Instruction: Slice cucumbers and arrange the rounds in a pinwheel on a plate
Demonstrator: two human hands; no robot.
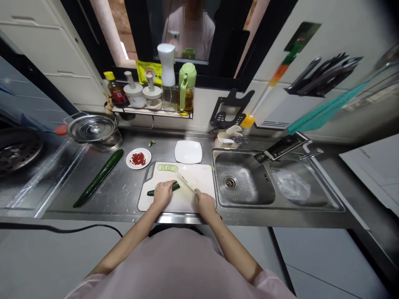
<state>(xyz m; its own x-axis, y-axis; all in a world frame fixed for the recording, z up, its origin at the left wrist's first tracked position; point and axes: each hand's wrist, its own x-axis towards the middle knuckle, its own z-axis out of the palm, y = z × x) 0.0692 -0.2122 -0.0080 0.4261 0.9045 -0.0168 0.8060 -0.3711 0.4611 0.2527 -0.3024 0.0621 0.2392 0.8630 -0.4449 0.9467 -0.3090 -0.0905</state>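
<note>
On the white cutting board (187, 205) lies a piece of dark green cucumber (176, 186). My left hand (163, 193) is closed over its middle, pressing it to the board. My right hand (205, 203) grips the handle of a knife (187, 182), whose blade points up and left, just right of the cucumber's cut end. A row of thin cucumber slices (167, 167) overlaps near the board's upper left. Behind the board stands an empty white square plate (188, 152). A round white plate (139, 159) with chopped red pieces sits to the left.
A whole cucumber (98, 178) lies on the steel counter at left, near a lidded steel pot (106, 139). The sink (246, 178) with its faucet (282, 147) adjoins the board's right side. Seasoning bottles stand on a wall rack (152, 112); a knife holder (289, 108) hangs at right.
</note>
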